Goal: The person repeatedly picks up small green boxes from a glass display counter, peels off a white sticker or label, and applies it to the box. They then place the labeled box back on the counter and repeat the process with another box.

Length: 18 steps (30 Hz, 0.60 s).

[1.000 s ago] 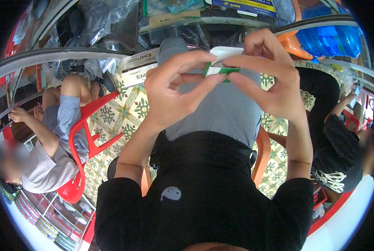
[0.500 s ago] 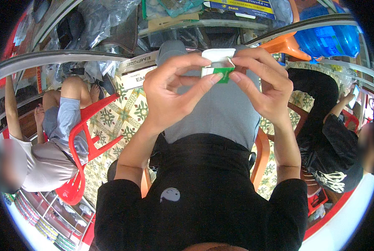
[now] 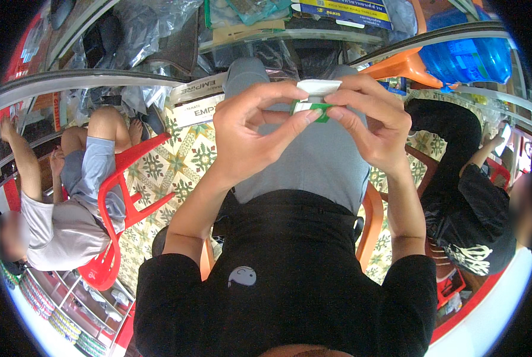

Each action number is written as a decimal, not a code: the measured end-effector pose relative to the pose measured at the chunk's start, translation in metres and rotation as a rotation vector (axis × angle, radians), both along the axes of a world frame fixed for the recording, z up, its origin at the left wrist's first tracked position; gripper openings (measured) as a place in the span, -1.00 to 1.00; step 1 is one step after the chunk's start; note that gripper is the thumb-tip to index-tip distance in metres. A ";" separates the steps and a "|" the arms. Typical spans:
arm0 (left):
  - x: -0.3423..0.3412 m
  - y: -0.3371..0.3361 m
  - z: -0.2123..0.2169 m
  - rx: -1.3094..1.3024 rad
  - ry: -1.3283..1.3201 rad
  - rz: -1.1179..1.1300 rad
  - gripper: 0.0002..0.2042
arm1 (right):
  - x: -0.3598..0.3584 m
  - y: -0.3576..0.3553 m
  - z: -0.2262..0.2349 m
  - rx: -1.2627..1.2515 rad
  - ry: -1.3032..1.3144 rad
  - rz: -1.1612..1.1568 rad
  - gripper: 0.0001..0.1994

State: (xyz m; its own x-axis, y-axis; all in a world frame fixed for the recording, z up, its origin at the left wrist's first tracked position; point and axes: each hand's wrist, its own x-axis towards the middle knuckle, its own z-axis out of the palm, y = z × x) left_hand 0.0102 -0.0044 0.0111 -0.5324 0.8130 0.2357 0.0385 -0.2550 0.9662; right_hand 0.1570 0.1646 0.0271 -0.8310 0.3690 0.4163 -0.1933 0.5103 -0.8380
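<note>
"Looking down through the head view, I have a black cloth T-shirt (image 3: 278,306) nearest me, with a pale, rounded cartoon print (image 3: 242,276) on it. What are the hands doing?"

"They share one thing: a small green-and-white cardboard box (image 3: 324,115), raised in front of the lap, its stiff white flap (image 3: 318,87) standing up. The left hand (image 3: 251,131) pinches one end, thumb pressed on the front face, forefinger at the flap's edge."

"And on my right?"

"I see the right hand (image 3: 374,122) holding the other end the same way, thumb at the front corner, fingers bent behind it. What the box contains I can't make out."

"Below them?"

"Smooth grey trousers (image 3: 302,169), and beside those a curved orange chair arm (image 3: 371,223). Farther down, I get cream floor tiles (image 3: 159,185) with dark green leafy motifs."

"Out to the sides?"

"A red plastic chair (image 3: 106,238) with rounded bars, with a person in a pale shirt (image 3: 66,232) at left; a person in black (image 3: 474,220) at right."

"Farthest off?"

"White, sharp-edged cardboard cartons (image 3: 188,113), crinkled clear plastic bags (image 3: 144,33) and a bulging, see-through blue bottle (image 3: 465,62)."
</note>
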 end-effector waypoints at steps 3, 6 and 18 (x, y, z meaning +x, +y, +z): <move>0.001 0.001 -0.004 0.033 -0.003 0.019 -0.76 | 0.003 -0.001 -0.003 -0.006 -0.013 -0.005 -0.82; 0.003 0.001 -0.001 0.003 -0.010 0.017 -0.77 | 0.005 0.001 0.000 -0.012 -0.019 0.000 -0.82; 0.004 0.005 0.000 0.085 0.089 0.029 -0.75 | 0.001 -0.003 0.012 -0.408 -0.058 0.024 -0.80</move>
State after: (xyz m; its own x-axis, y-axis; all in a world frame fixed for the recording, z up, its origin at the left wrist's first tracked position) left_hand 0.0140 0.0002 0.0106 -0.5292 0.7726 0.3507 0.1319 -0.3334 0.9335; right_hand 0.1579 0.1615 0.0388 -0.8591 0.4744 0.1918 -0.1473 0.1298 -0.9805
